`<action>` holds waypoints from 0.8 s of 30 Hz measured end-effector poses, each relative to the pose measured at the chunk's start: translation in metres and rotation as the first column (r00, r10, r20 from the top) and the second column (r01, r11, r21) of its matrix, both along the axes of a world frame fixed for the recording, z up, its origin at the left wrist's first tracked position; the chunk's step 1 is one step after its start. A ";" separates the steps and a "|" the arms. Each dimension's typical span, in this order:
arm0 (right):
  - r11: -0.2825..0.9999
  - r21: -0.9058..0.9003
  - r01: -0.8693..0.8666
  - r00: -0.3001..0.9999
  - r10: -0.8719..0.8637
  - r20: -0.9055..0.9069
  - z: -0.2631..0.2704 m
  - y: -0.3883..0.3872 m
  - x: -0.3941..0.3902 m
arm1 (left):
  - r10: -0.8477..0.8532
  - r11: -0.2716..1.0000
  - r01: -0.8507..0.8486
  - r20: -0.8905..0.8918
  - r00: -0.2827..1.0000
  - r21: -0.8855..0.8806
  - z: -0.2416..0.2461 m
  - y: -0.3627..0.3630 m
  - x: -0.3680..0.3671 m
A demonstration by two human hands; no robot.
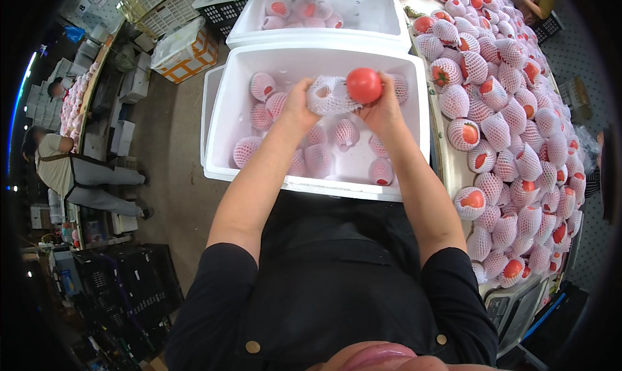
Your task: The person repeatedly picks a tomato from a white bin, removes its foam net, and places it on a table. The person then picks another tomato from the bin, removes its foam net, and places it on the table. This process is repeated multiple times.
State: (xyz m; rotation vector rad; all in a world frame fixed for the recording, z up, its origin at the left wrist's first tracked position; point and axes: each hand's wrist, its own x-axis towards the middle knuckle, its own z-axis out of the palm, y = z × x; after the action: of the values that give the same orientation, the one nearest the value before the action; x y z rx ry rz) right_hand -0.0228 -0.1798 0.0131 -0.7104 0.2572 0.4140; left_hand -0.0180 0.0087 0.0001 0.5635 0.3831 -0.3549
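Observation:
A bare red tomato [364, 85] rests in the fingers of my right hand [386, 109], above a white foam box [410, 128]. To its left, my left hand [300, 106] grips a white foam net sleeve [328, 96] that has a hole in its side. The sleeve's right end reaches under the tomato to my right fingers. Whether those fingers also pinch it, I cannot tell. Below my hands, several net-wrapped tomatoes lie loosely in the box, among them one near the middle [346, 134] and one at the upper left [263, 86]. My forearms hide part of the box.
To the right, a table [444, 145] bears a heap of net-wrapped tomatoes [505, 118], with a scale [515, 308] near its front end. Beyond my box stands a second foam box [379, 18] with another person's hands above it. At left, a person [63, 164] stands beside another table.

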 end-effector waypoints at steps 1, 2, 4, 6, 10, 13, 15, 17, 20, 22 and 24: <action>0.997 0.078 -0.005 1.000 0.004 0.021 0.000 -0.003 0.001 | 0.003 1.000 -0.003 -0.010 1.000 0.028 -0.001 0.000 -0.001; 0.990 0.141 0.000 1.000 -0.004 0.030 0.001 -0.007 0.002 | -0.029 0.997 0.030 -0.008 1.000 0.069 -0.003 -0.001 -0.001; 0.976 0.214 0.027 0.999 -0.035 0.033 -0.001 -0.011 0.002 | -0.080 0.981 0.090 -0.060 0.995 0.171 -0.008 -0.006 -0.001; 0.968 0.247 0.048 0.998 -0.057 0.029 -0.004 -0.010 0.004 | -0.166 0.946 0.132 0.094 0.982 0.295 -0.012 -0.013 -0.002; 0.973 0.211 0.093 0.995 -0.099 0.019 -0.007 -0.008 0.006 | -0.253 0.778 0.120 0.132 0.958 0.617 -0.015 -0.017 -0.007; 0.972 0.214 0.097 0.992 -0.112 0.062 -0.008 -0.007 0.007 | -0.444 0.317 0.036 0.115 0.889 0.948 -0.014 -0.016 -0.013; 0.975 0.159 0.156 0.974 -0.179 0.138 -0.009 -0.005 0.006 | -0.297 0.283 0.035 0.052 0.953 0.959 -0.012 -0.016 -0.010; 0.950 -0.178 0.257 0.929 -0.192 0.315 -0.011 -0.001 0.005 | -0.218 0.409 0.004 0.094 0.971 0.913 -0.008 -0.014 -0.008; 0.792 -0.496 0.355 0.857 -0.064 0.512 -0.015 0.002 0.002 | -0.212 0.762 0.038 0.193 0.958 0.647 -0.002 -0.014 -0.008; 0.726 -0.603 0.331 0.860 0.031 0.509 -0.017 0.002 0.001 | -0.259 0.920 0.178 0.202 0.945 0.349 0.001 -0.017 -0.010; 0.779 -0.523 0.347 0.857 -0.036 0.514 -0.017 0.001 0.002 | -0.248 0.944 0.209 0.135 0.959 0.254 0.003 -0.018 -0.013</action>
State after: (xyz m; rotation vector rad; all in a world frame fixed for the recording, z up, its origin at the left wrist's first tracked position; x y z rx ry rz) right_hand -0.0209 -0.1789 -0.0039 -1.3805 -0.0225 -0.0801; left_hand -0.0309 -0.0098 0.0032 0.8712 0.1997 -0.4864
